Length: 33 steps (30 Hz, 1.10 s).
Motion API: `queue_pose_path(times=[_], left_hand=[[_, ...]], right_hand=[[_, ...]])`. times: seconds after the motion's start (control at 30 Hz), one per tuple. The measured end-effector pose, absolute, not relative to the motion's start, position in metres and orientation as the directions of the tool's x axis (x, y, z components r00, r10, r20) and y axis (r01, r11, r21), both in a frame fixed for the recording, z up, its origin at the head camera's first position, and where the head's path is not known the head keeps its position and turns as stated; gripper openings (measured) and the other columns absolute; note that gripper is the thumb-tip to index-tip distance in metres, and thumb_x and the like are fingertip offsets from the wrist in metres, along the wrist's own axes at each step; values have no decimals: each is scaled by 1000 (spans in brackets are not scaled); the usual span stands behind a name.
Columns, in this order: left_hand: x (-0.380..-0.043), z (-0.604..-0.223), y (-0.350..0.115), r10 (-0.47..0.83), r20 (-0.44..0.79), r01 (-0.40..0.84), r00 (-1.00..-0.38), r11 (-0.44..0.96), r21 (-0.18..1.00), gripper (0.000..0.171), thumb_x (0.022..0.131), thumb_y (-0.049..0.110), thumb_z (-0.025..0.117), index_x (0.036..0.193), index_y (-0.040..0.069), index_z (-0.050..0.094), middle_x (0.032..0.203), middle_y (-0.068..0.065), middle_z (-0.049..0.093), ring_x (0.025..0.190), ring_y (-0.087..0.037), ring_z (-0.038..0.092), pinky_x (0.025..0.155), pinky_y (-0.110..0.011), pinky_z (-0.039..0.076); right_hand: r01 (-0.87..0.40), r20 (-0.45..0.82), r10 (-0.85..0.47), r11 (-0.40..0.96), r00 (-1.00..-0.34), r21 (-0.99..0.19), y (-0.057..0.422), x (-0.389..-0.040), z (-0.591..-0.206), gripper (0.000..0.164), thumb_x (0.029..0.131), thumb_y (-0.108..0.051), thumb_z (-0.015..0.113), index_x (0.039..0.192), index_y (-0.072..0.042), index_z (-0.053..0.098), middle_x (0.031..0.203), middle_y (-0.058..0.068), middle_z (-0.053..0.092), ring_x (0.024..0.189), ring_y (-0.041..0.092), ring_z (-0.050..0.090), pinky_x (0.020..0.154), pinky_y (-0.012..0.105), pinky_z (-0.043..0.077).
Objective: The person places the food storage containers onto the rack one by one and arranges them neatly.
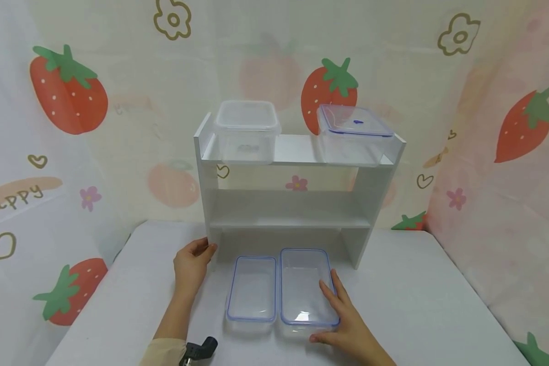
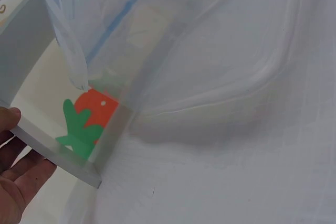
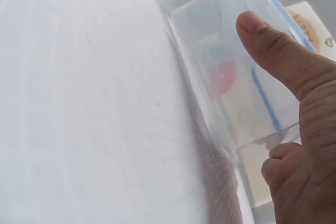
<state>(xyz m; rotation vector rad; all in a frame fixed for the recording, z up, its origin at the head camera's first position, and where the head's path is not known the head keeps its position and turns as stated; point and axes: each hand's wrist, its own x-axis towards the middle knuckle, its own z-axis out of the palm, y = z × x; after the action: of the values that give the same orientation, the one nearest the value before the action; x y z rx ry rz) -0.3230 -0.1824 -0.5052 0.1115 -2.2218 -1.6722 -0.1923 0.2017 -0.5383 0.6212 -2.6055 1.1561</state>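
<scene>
Strawberry-print fabric [image 1: 132, 71] hangs behind; white-covered table [image 1: 439, 305] underneath. Going left to right. Left hand [image 1: 192, 264] pinches the left side panel of the white shelf unit [image 1: 290, 209], thumb on one face, fingers on the other. Top tier: frosted-lid container [image 1: 246, 134] at the left end, blue-trimmed container [image 1: 354, 140] at the right end. On the table at the unit's foot: narrow blue-rimmed container [image 1: 252, 290], then wide blue-rimmed container [image 1: 306, 284] close beside it, long sides front to back. Right hand [image 1: 347, 323] is at the wide one's near right corner: fingers spread, mostly straight, thumb along the near wall. Can't tell how hard it presses.

Step in hand, my read: lining up the lower pair at the bottom bay while the left steadies the unit. Next move calls for a level, even push, no bumping the neighbour or racking the unit.
</scene>
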Motion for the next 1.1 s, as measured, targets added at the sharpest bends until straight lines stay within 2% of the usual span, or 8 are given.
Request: queue_pose_path(times=[0.13, 0.23, 0.37, 0.63, 0.77, 0.9, 1.1], left_hand=[[-323, -505, -182, -273, 229, 144, -934, 299, 943, 37, 95, 29, 76, 123, 4, 72, 118, -17, 74, 107, -30, 72, 74, -12, 55], [-322, -505, -181, -275, 221, 136, -936, 297, 945, 36, 95, 28, 76, 122, 4, 72, 118, -17, 74, 107, -29, 72, 74, -12, 55], [-322, -506, -181, -277, 217, 133, -936, 293, 947, 36, 95, 27, 76, 122, 4, 72, 118, -17, 74, 107, -29, 72, 74, -12, 55], [-321, -506, -180, -284, 220, 135, -933, 288, 948, 34, 95, 23, 76, 122, 2, 72, 117, -18, 75, 105, -30, 72, 73, -12, 56], [-321, -505, -180, -284, 221, 134, -933, 295, 946, 34, 95, 23, 76, 122, 2, 72, 117, -18, 74, 105, -30, 72, 73, -13, 56], [-322, -505, -180, -277, 225, 138, -934, 302, 943, 36, 96, 26, 75, 123, 3, 71, 117, -17, 74, 106, -29, 72, 73, -13, 56], [-323, -504, -181, -269, 208, 127, -941, 289, 949, 40, 96, 29, 75, 125, 1, 70, 119, -18, 74, 108, -30, 71, 75, -13, 56]], right_hand=[[-474, 384, -283, 611, -879, -634, 203, -192, -539, 119, 64, -47, 94, 161, -14, 34, 173, 14, 7, 153, 48, 18, 116, 42, 28], [-489, 405, -282, 599, -870, -634, 204, -193, -539, 119, 64, -47, 95, 160, -13, 34, 172, 16, 9, 152, 48, 19, 115, 23, 21], [-499, 416, -281, 576, -865, -648, 205, -193, -540, 119, 64, -47, 94, 161, -14, 33, 171, 18, 11, 152, 47, 17, 113, 13, 15], [-480, 402, -267, 564, -876, -672, 204, -192, -539, 120, 66, -48, 93, 162, -13, 29, 173, 9, 7, 153, 46, 16, 113, 10, 12], [-486, 411, -265, 569, -872, -663, 205, -192, -538, 119, 67, -50, 91, 162, -14, 29, 173, 12, 9, 153, 45, 17, 112, 11, 14], [-511, 441, -267, 562, -857, -651, 205, -192, -536, 118, 67, -48, 92, 162, -13, 30, 171, 17, 12, 155, 38, 16, 113, 10, 15], [-499, 447, -242, 568, -861, -654, 205, -190, -530, 118, 66, -47, 93, 161, -15, 32, 172, 13, 13, 155, 35, 18, 113, 9, 16]])
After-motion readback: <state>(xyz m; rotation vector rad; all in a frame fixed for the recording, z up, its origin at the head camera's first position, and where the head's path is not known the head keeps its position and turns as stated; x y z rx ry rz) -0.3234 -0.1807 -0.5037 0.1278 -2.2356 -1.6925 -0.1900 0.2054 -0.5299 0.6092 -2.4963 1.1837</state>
